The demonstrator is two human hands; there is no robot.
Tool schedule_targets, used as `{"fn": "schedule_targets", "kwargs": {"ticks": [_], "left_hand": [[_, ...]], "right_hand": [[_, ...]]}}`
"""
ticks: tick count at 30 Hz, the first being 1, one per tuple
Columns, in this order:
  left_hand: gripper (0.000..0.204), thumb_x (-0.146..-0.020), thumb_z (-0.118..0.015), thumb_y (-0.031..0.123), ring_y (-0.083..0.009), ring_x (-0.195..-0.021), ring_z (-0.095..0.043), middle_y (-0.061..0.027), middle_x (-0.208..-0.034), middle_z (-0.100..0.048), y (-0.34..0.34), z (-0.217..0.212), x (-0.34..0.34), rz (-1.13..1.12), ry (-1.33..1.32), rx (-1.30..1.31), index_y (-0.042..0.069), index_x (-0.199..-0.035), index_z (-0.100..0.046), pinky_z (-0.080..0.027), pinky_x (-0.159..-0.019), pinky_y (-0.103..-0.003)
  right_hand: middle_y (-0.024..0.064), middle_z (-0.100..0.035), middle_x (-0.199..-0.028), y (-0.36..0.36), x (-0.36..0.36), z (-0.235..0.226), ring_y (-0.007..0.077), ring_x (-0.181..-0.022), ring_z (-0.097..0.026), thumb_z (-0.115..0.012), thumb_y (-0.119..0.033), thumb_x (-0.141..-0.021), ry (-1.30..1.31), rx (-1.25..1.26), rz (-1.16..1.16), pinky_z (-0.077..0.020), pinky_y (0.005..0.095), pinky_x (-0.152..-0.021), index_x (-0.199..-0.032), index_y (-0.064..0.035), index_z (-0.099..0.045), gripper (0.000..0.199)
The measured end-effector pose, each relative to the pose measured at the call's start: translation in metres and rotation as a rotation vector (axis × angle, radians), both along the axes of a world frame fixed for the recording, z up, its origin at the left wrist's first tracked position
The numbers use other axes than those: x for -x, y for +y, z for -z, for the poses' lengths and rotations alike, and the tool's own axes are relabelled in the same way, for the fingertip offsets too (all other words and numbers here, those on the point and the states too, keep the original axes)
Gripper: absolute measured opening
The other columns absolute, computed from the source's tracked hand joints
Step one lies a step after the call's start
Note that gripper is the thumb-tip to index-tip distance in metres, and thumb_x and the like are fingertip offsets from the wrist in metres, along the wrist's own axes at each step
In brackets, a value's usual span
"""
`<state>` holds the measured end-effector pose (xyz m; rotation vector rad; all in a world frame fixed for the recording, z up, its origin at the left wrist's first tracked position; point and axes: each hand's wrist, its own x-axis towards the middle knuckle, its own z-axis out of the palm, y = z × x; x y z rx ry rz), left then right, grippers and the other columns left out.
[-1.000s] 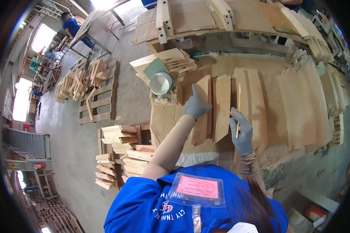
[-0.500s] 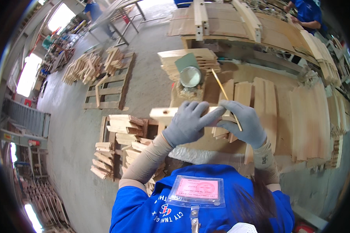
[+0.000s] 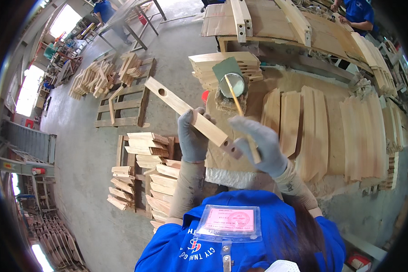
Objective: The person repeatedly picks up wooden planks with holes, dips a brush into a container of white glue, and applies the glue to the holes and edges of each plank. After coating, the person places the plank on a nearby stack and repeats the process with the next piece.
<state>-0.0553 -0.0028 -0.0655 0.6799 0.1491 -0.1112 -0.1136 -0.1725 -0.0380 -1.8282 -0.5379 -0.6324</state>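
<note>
My left hand [image 3: 191,138], in a grey glove, is closed around a pale wooden bar [image 3: 207,128] with round holes near both ends. The bar slants from upper left down to the right. My right hand [image 3: 268,149], also gloved and slightly blurred, grips a thin yellow wooden stick [image 3: 234,94] beside the bar's lower end. The stick's upper end overlaps a round tub of whitish paste [image 3: 238,86] in the picture; whether they touch, I cannot tell. A dark green sheet [image 3: 223,68] stands against the tub.
Curved wooden boards [image 3: 312,131] lie in rows on the cardboard-covered surface to the right. Stacked wooden pieces [image 3: 163,179] sit on a pallet at left. Further off are another pallet [image 3: 127,121], a workbench [image 3: 267,22] and a person in blue [image 3: 359,16].
The bar has swung from nearly level to slanting, its far end now up and left. My left hand has moved left and lower; my right hand has moved left and down with the stick.
</note>
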Motion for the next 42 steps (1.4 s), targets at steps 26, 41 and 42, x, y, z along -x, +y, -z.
{"fn": "schedule_targets", "kwargs": {"ticks": [26, 41, 42], "left_hand": [[0.051, -0.078, -0.053, 0.013, -0.0175, -0.075, -0.053, -0.0094, -0.089, -0.049, 0.091, 0.043, -0.034, -0.025, -0.134, -0.347, 0.011, -0.125, -0.032, -0.048, -0.066, -0.032], [0.048, -0.079, -0.053, 0.015, -0.0168, -0.079, -0.052, -0.0077, -0.091, -0.049, 0.084, 0.047, -0.036, -0.009, -0.146, -0.357, 0.012, -0.123, -0.034, -0.047, -0.07, -0.032], [0.047, -0.079, -0.053, 0.015, -0.0168, -0.079, -0.052, -0.0075, -0.091, -0.049, 0.082, 0.047, -0.035, -0.014, -0.142, -0.35, 0.012, -0.122, -0.034, -0.047, -0.071, -0.032]], "right_hand": [[0.0077, -0.063, -0.082, -0.016, -0.069, 0.088, 0.0125, -0.072, -0.058, -0.057, -0.011, -0.087, 0.286, -0.077, 0.409, -0.0454, 0.0256, -0.063, -0.092, 0.0021, -0.063, 0.015], [0.0119, -0.063, -0.092, 0.036, -0.048, 0.124, 0.0168, -0.085, -0.063, -0.051, -0.015, -0.091, 0.339, -0.677, 0.524, -0.0529, 0.0281, -0.076, -0.103, 0.0062, -0.058, 0.025], [0.0129, -0.063, -0.092, 0.039, -0.046, 0.125, 0.0177, -0.085, -0.063, -0.05, -0.015, -0.092, 0.359, -0.736, 0.525, -0.0535, 0.0293, -0.077, -0.104, 0.0065, -0.057, 0.026]]}}
